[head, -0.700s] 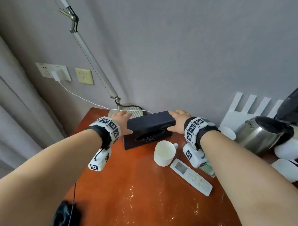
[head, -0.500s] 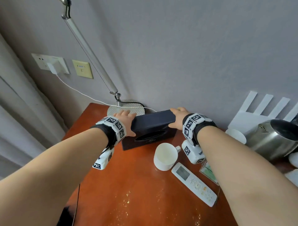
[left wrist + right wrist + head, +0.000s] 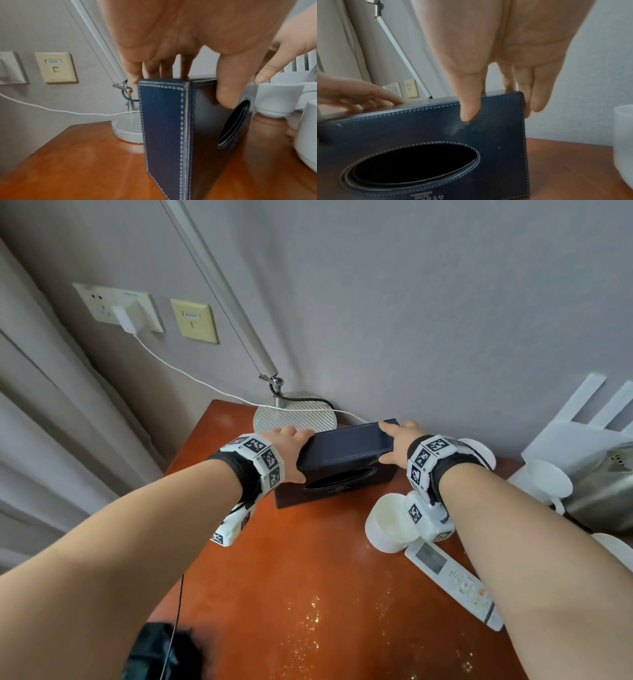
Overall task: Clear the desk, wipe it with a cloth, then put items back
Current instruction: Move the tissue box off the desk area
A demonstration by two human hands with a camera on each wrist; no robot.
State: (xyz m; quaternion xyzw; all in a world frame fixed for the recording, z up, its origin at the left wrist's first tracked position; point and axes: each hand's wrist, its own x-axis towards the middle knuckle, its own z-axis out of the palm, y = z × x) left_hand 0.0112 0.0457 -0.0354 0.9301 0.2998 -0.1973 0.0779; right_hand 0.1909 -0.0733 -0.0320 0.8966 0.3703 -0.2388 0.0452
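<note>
A dark blue leather tissue box point(image 3: 346, 445) stands on its long side at the back of the red-brown desk point(image 3: 308, 594), its oval opening facing me. My left hand point(image 3: 291, 446) grips its left end, fingers over the top edge and thumb on the front face. My right hand point(image 3: 399, 436) grips the right end the same way. In the left wrist view the box point(image 3: 163, 121) rests on the desk under my left hand point(image 3: 171, 40). The right wrist view shows my right hand point(image 3: 488, 40) with its thumb pressed on the box point(image 3: 419, 128).
A lamp's round base point(image 3: 294, 416) and a white cable lie just behind the box. To its right stand a white cup point(image 3: 387, 529), a white remote point(image 3: 452, 580) and a steel kettle point(image 3: 606, 491). A dark object point(image 3: 154, 655) lies at the desk's front left.
Both hands keep their grip on the two ends of the tissue box. The head view has shifted, so more of the lamp base shows behind the box.
</note>
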